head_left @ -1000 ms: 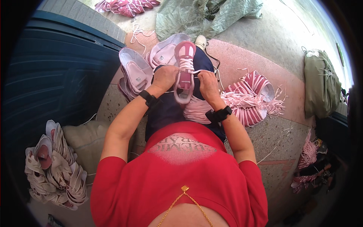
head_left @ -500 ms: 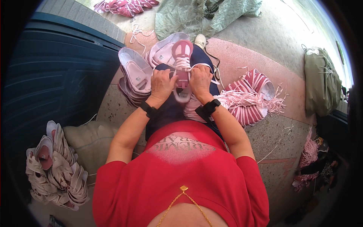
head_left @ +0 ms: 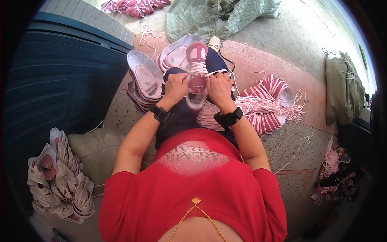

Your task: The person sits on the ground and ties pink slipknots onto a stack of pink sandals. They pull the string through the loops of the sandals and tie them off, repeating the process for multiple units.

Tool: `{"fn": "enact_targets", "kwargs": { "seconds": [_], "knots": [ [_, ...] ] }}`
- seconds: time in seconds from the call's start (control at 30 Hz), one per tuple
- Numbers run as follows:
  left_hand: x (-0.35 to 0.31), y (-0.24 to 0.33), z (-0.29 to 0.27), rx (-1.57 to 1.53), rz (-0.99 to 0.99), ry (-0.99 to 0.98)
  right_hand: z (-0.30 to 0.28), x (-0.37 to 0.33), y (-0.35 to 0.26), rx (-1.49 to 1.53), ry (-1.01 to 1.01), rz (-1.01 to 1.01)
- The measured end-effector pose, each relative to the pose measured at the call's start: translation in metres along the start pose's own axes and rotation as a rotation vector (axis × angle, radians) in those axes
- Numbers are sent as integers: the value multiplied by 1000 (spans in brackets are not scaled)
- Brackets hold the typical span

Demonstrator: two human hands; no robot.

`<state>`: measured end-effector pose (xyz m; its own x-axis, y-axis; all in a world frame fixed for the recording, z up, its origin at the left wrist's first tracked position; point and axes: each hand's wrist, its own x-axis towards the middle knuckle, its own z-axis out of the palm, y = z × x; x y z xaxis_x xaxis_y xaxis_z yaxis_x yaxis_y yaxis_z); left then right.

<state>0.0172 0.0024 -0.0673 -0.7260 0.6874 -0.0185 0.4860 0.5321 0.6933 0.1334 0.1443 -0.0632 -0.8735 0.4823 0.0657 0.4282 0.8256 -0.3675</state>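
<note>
A pink sneaker upper (head_left: pixel 198 83) without a sole lies across my lap, its toe pointing away from me. A white shoelace (head_left: pixel 198 65) runs crosswise through its eyelets, and the ends reach out to both sides. My left hand (head_left: pixel 176 87), closed in a pinch at the upper's left edge, has the left lace end. On the opposite side my right hand (head_left: pixel 220 88) pinches the other end, drawn out sideways. The fingertips are partly hidden by the knuckles.
Stacked pale pink uppers (head_left: pixel 145 78) lie at my left knee. Right of my legs is a bundle of striped laced uppers (head_left: pixel 268 105). Beige uppers (head_left: pixel 58 181) stand by a stuffed sack (head_left: pixel 96 149) at lower left. A dark blue door (head_left: pixel 68 76) borders the left; a green sack (head_left: pixel 342 88) stands right.
My right hand has moved slightly right and toward me, drawing the lace end outward. My left hand has shifted slightly right, and the upper has tilted a little.
</note>
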Motion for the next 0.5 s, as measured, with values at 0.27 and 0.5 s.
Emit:
{"fn": "enact_targets", "kwargs": {
  "seconds": [0.27, 0.5],
  "knots": [
    [52, 26, -13, 12, 284, 57, 22, -3, 12, 527, 230, 33],
    [124, 70, 25, -97, -273, -861, 19, -7, 9, 566, 290, -44]
  ]
}}
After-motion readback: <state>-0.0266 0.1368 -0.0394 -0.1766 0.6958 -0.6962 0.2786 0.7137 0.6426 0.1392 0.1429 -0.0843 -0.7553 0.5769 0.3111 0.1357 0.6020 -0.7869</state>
